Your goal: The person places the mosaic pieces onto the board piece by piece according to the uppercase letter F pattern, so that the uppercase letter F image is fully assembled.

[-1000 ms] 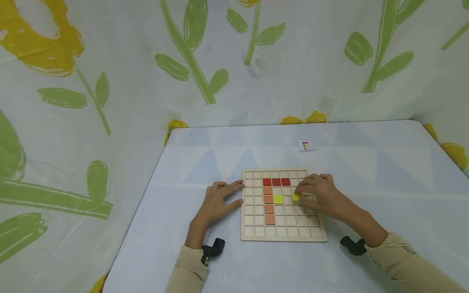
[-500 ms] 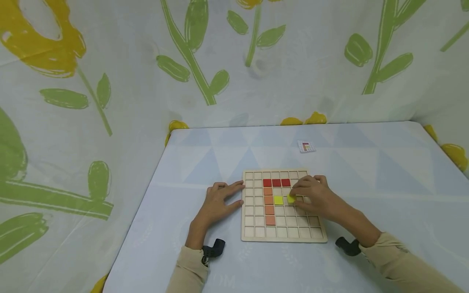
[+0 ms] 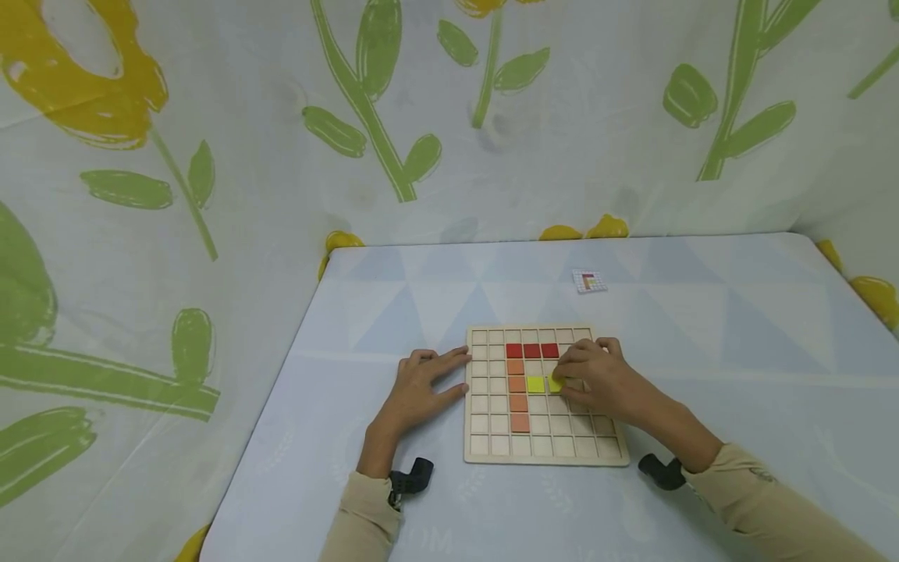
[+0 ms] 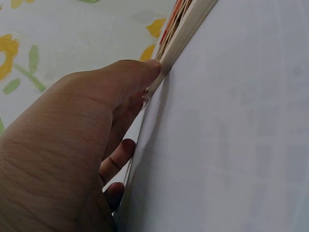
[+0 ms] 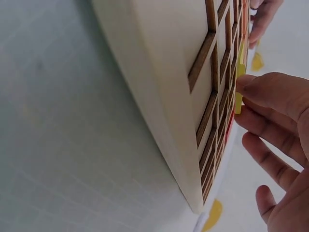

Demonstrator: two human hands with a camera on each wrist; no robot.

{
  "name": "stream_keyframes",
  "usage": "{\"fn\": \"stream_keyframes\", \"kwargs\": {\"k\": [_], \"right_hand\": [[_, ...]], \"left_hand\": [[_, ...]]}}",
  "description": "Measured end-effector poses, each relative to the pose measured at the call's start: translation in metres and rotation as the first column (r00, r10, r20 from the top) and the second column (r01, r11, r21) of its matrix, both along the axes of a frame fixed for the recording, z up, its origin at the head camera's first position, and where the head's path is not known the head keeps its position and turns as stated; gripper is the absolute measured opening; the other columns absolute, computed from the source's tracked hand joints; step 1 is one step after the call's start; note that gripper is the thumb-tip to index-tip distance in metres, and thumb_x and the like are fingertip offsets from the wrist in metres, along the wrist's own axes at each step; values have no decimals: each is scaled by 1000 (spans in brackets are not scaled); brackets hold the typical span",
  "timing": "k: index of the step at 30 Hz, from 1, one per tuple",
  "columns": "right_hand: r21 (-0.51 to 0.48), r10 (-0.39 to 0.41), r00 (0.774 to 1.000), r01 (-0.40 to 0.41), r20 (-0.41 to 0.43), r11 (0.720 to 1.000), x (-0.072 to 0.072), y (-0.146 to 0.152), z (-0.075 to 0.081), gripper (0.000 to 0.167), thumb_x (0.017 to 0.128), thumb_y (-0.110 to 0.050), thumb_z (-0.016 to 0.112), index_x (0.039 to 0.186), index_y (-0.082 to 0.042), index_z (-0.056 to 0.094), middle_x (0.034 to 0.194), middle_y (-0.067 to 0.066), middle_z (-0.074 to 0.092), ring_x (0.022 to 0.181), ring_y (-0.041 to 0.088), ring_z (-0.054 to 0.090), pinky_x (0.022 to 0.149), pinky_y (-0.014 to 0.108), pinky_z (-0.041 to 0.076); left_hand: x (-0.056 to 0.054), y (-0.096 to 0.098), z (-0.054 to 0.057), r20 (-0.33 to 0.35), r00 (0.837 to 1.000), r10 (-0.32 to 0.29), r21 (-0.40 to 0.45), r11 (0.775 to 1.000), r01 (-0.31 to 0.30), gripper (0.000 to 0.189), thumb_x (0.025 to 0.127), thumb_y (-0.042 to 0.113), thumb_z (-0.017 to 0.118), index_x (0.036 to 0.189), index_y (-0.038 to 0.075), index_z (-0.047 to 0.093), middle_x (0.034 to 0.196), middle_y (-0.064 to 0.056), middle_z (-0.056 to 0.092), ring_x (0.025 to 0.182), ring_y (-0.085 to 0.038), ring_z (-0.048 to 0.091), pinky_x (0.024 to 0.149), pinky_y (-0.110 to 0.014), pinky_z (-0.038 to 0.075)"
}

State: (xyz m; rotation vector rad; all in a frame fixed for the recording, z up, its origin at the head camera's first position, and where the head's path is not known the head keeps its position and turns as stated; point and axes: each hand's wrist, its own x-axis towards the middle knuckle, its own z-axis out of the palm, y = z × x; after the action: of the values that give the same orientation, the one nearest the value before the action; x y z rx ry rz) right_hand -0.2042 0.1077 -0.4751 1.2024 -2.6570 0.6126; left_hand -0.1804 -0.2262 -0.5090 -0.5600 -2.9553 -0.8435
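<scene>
A wooden grid board (image 3: 476,446) with square cells lies on the table. My right hand (image 3: 605,380) pinches a yellow square tile (image 5: 238,102) between thumb and forefinger, at the cell just right of another yellow tile (image 3: 535,384). Whether the pinched tile is fully seated cannot be told. At the board's left edge my left hand (image 3: 416,394) rests with fingers spread, its thumb and fingertips touching the side in the left wrist view. Red tiles (image 3: 531,351) form a short row near the top, and a column of orange tiles (image 3: 518,403) runs down below the leftmost red one.
A small pattern card (image 3: 588,281) with a coloured grid print lies behind the board. The table (image 3: 323,312) wears a pale blue triangle-print cover, and flowered cloth (image 3: 246,117) hangs around its back and left. Black wrist-camera mounts (image 3: 414,476) jut from both wrists.
My right hand has moved left over the board, bringing the yellow tile from farther right to beside the other yellow one. My left hand stays at the board's edge.
</scene>
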Motion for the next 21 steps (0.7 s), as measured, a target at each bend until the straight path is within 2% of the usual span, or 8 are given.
{"fn": "stream_keyframes", "kwargs": {"k": [11, 21], "right_hand": [[33, -13, 1000, 13, 13, 999, 0, -1, -1, 19, 74, -13, 89, 90, -14, 80, 96, -2, 72, 102, 23, 60, 87, 54, 34], [50, -38, 998, 36, 43, 998, 4, 3, 1, 19, 77, -16, 87, 94, -16, 79, 100, -2, 71, 106, 24, 59, 89, 56, 33]], "left_hand": [[-1, -1, -2, 7, 1000, 4, -4, 1000, -4, 52, 95, 46, 63, 144, 32, 56, 150, 20, 46, 118, -20, 43, 91, -43, 30], [-1, 0, -4, 4, 1000, -1, 2, 1000, 1, 53, 95, 46, 64, 145, 31, 56, 150, 19, 47, 117, -21, 44, 92, -44, 30]]}}
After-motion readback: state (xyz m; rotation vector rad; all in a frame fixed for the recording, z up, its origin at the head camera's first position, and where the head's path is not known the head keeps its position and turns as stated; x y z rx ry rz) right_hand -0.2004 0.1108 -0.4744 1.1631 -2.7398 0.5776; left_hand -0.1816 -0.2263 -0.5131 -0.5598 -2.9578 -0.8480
